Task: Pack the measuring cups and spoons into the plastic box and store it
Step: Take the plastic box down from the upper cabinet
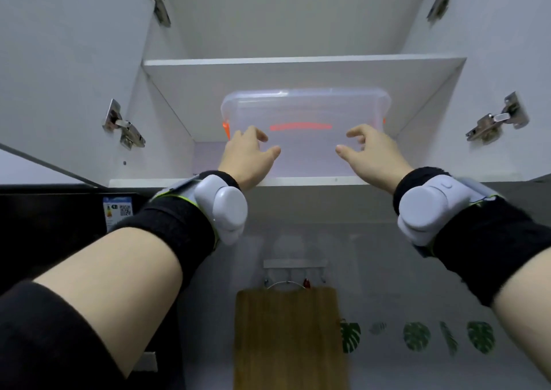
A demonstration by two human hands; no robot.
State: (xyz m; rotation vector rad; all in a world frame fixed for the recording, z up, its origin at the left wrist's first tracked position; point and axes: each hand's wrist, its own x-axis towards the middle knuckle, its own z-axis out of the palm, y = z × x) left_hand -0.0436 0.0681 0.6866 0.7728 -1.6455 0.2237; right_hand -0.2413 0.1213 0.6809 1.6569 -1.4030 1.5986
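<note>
The translucent plastic box [305, 112], with its lid on and orange latches at its sides, stands on the lowest shelf [307, 181] of an open wall cupboard above me. My left hand [249, 154] is raised in front of the box's left part, fingers spread, with nothing in it. My right hand [371, 154] mirrors it at the box's right part, fingers apart. Whether the fingertips touch the box I cannot tell. What the box holds is not visible through its cloudy wall.
A second white shelf [304, 61] runs above the box. Both cupboard doors stand open, with metal hinges [123, 125] left and right [496, 122]. Below hang a wooden cutting board [287, 339] on a hook rail and leaf stickers [417, 336]. A dark appliance [53, 225] is at left.
</note>
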